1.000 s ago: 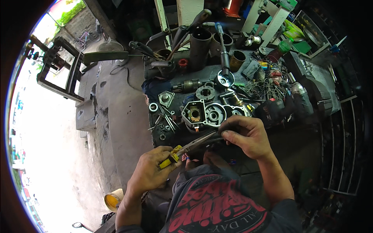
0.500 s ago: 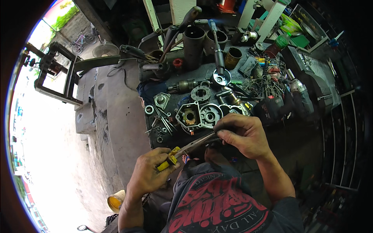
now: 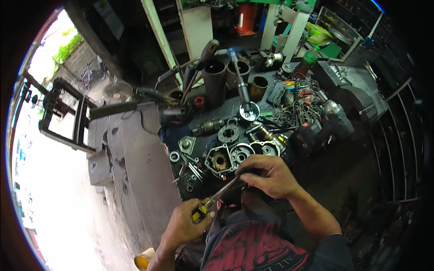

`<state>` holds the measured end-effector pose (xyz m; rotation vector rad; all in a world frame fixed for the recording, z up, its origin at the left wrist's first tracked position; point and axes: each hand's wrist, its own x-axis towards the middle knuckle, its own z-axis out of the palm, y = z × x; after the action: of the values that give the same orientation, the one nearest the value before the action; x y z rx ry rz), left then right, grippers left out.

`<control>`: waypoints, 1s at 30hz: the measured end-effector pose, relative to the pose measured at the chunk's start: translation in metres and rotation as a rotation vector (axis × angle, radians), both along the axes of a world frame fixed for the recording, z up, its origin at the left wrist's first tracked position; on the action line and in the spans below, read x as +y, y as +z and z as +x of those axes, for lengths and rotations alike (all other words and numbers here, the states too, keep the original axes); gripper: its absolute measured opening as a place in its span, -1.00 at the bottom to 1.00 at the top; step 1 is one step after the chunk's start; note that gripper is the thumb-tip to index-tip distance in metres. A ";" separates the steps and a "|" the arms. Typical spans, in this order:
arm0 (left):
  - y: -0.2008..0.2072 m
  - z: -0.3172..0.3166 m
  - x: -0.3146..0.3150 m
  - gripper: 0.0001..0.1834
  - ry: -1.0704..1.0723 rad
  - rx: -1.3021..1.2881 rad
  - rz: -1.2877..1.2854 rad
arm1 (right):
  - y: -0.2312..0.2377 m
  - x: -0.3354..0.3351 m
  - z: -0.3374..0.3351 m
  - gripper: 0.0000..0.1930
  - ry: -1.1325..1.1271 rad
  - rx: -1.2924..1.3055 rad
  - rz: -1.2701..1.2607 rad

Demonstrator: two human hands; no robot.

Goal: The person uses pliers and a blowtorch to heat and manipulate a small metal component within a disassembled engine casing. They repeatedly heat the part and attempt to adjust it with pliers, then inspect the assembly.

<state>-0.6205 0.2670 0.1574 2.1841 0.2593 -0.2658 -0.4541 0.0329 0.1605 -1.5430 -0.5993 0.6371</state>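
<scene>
Both your hands stand closer together than half a second ago, with the pliers [image 3: 223, 190] sloping more steeply between them and the bench [image 3: 221, 110] lower in view. Your left hand [image 3: 187, 221] is wrapped round the yellow handles. Your right hand [image 3: 266, 177] is bunched at the tips; what its fingers pinch cannot be told. It overlaps the bench's near edge in view, just below the housing [image 3: 231, 157]. Floor [image 3: 144, 180] gives you room left of the bench; wires [image 3: 296, 103] crowd its right.
</scene>
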 end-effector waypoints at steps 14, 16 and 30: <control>0.011 0.026 0.013 -0.70 0.392 -0.130 -0.154 | -0.033 0.015 0.127 -0.77 -0.583 -0.109 -0.154; 0.028 0.050 0.025 -0.72 0.539 -0.206 -0.127 | -0.044 0.033 0.160 -0.62 -0.702 -0.218 -0.227; 0.053 0.378 0.148 -0.58 0.266 -0.398 0.648 | -0.052 0.072 0.221 -0.67 -0.601 0.059 -0.269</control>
<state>-0.2428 0.4151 0.2105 2.7307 0.4485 0.4634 -0.2329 0.1050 0.1083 -1.8335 0.0146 0.3045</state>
